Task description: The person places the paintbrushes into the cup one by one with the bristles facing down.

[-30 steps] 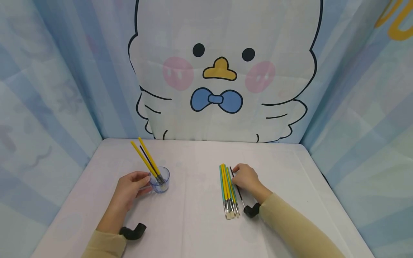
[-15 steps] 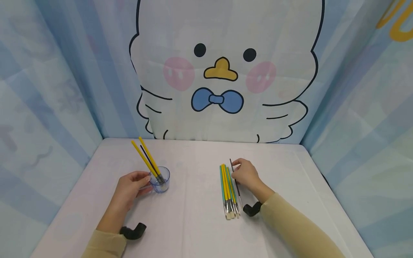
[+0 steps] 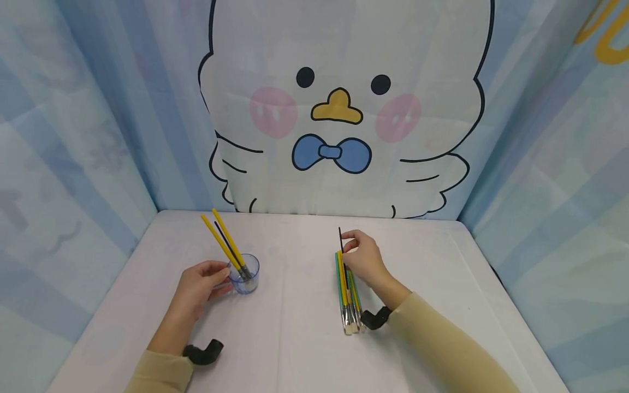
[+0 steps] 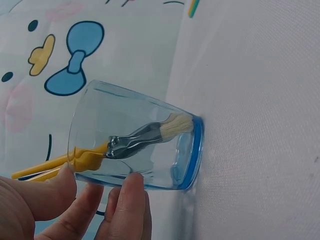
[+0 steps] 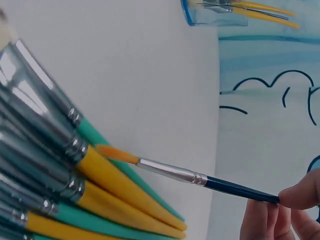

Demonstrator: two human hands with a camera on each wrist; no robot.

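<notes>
My left hand (image 3: 196, 286) holds the left side of a clear bluish plastic cup (image 4: 130, 110) standing on the table, thumb near the rim and fingers along the wall. In the cup lean two yellow-handled paintbrushes (image 3: 216, 237) and a dark-handled one (image 3: 225, 238), bristles down. My right hand (image 3: 367, 259) pinches the dark handle of a slim paintbrush (image 5: 170, 172) with orange bristles. That brush is lifted over a row of paintbrushes (image 3: 345, 297) with yellow and green handles, lying side by side, their bristles toward me. The hand partly hides the row in the head view.
A white cloth-covered table (image 3: 295, 349) carries everything. Behind it hangs a curtain (image 3: 339, 185) with a cartoon bird, and striped curtains (image 3: 88, 164) stand at the sides. Black curved pieces (image 3: 203, 353) sit at both wrists.
The right hand has picked up the dark-handled paintbrush from the row's right side and moved it left and away from me, over the other brushes. The left hand stays at the cup.
</notes>
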